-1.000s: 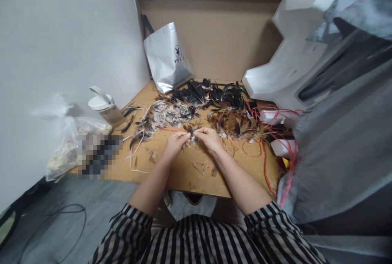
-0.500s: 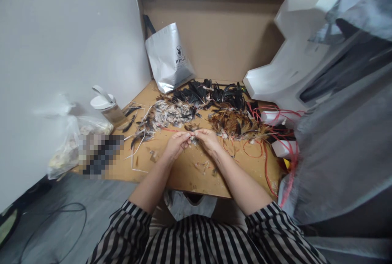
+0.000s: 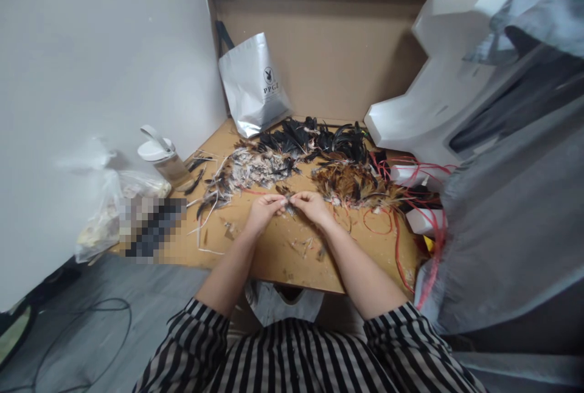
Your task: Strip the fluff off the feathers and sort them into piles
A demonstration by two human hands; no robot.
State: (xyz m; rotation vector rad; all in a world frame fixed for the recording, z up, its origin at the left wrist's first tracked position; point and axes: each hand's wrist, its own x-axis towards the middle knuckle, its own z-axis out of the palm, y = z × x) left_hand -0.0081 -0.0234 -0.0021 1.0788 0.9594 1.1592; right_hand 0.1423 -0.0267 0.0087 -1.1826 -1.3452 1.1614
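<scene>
My left hand (image 3: 263, 210) and my right hand (image 3: 312, 207) meet over the middle of the table, thumbs and fingertips pinched together. Between them is a small dark feather tuft (image 3: 285, 190), its tips showing just above my fingers. Whether anything finer is also in the pinch is too small to tell. Behind my left hand lies a pile of pale grey and white feathers (image 3: 258, 168). Brown feathers (image 3: 349, 181) are heaped beyond my right hand, and black feathers (image 3: 301, 136) spread along the back.
A silver bag (image 3: 252, 89) leans against the cardboard panel (image 3: 337, 52). To the left stand a lidded drink container (image 3: 164, 162) and a clear plastic bag (image 3: 98, 222). Red cords (image 3: 398, 253) trail at the right near a large white foam piece (image 3: 401, 113). Small scraps (image 3: 303, 247) dot the front.
My hands keep almost the same place, with small shifts of the fingers around the feather tuft. The whole view has moved slightly.
</scene>
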